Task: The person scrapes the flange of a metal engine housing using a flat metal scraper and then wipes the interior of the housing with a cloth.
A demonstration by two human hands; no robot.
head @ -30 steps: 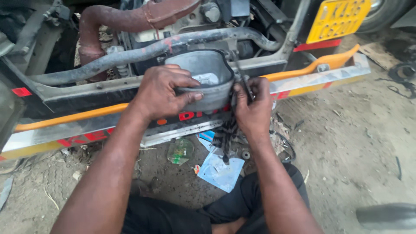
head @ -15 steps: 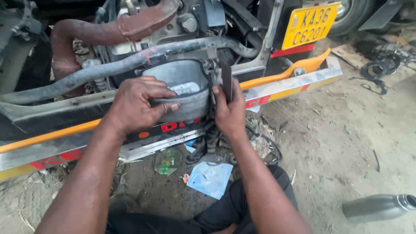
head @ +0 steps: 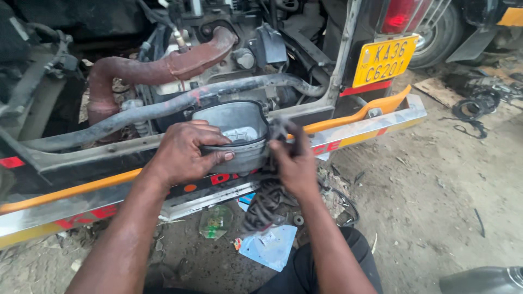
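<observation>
At the bumper (head: 359, 128): left hand (head: 182, 152) grips grey housing (head: 237, 128); right hand (head: 294, 160) clutches rag (head: 280, 130) (greasy?), so the housing may slip.

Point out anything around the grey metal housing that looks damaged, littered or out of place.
The curved exhaust pipe above the grey housing is rusted reddish. Litter lies on the dirt below: a blue paper scrap and a crumpled green wrapper. Loose black rings lie scattered at far right.
</observation>
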